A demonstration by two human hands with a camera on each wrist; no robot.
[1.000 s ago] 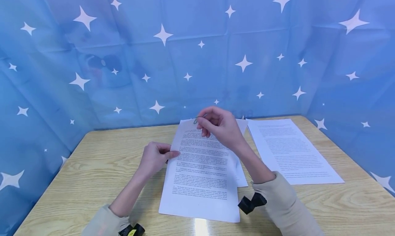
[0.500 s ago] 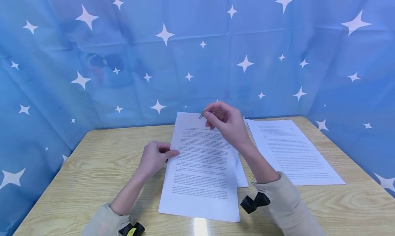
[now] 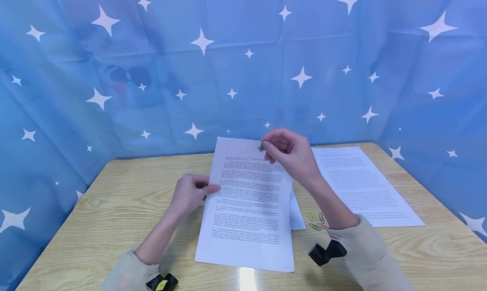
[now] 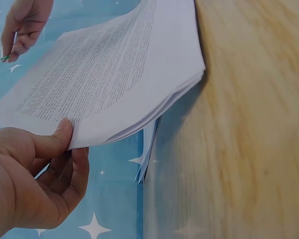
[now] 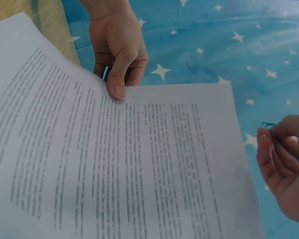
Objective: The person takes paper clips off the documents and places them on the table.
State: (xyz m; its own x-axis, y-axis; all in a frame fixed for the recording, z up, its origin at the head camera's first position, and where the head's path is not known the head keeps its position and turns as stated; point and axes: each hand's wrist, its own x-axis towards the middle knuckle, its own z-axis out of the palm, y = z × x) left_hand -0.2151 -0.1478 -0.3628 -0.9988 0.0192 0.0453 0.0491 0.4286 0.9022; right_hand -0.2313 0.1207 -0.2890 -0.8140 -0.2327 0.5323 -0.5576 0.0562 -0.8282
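My left hand (image 3: 189,193) pinches the left edge of a stack of printed sheets (image 3: 247,202), thumb on top and fingers underneath. The stack is raised and bowed, its several layers showing along the edge in the left wrist view. Close to the stack's top edge, toward its right corner, my right hand (image 3: 293,155) pinches a small green paper clip (image 3: 261,147) between thumb and index finger. In the right wrist view that clip (image 5: 267,125) is apart from the paper, beyond the top edge. The fingers partly hide it.
Several yellow, green and pinkish paper clips (image 3: 316,221) lie on the wooden table (image 3: 125,198) right of the stack. Another printed stack (image 3: 361,189) lies at the right. More paper (image 3: 296,215) shows behind the held sheets. A blue star-patterned cloth (image 3: 243,71) hangs behind the table.
The right hand has moved right along the top edge with the green paper clip. The stack's top has risen slightly. Loose clips on the table have come into view. The left hand keeps its grip.
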